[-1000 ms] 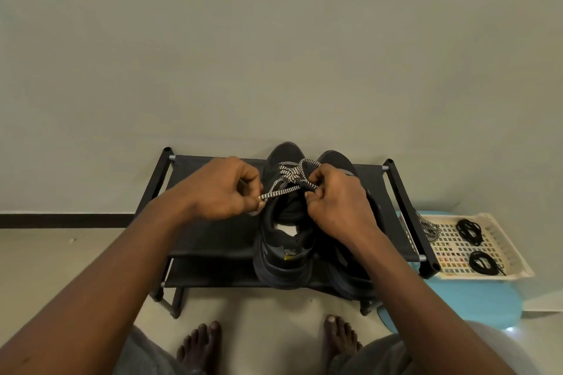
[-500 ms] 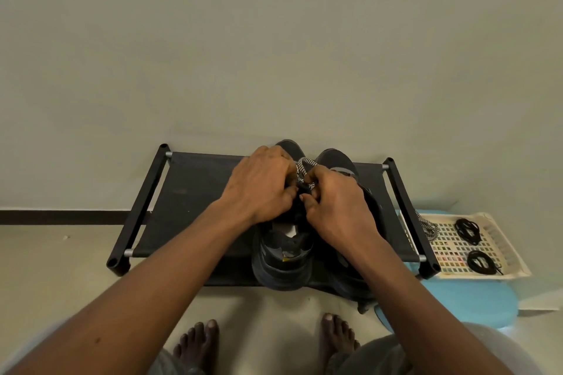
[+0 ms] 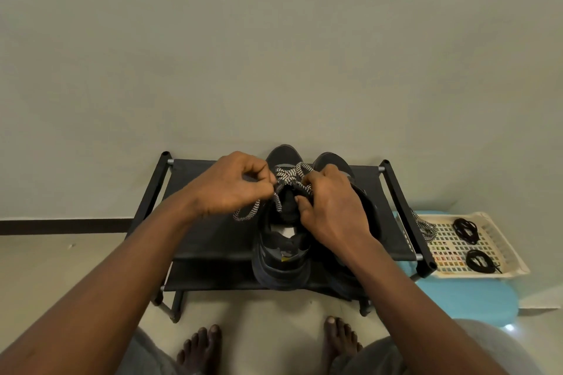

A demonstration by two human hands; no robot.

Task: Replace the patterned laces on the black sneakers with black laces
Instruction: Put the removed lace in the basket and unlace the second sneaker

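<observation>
Two black sneakers stand side by side on a black shoe rack [image 3: 213, 234]. The left sneaker [image 3: 281, 265] carries a black-and-white patterned lace [image 3: 288, 175] across its upper eyelets. My left hand [image 3: 231, 184] pinches that lace at the shoe's left side, and a loose end trails down to the left. My right hand [image 3: 330, 207] pinches the lace on the right side, thumb at the tongue. The right sneaker [image 3: 332, 161] is mostly hidden behind my right hand. Two coiled black laces [image 3: 464, 230] lie in a cream tray [image 3: 515, 256] to the right.
The tray sits on a light blue stool [image 3: 469, 298] beside the rack, with another patterned lace [image 3: 426, 228] draped at its left edge. A plain wall rises behind the rack. My bare feet [image 3: 201, 347] rest on the pale floor in front.
My left hand came in from the left to the shoe's eyelets, then drew back slightly left with the lace. More loose patterned lace now hangs left of the shoe. My right hand stayed.
</observation>
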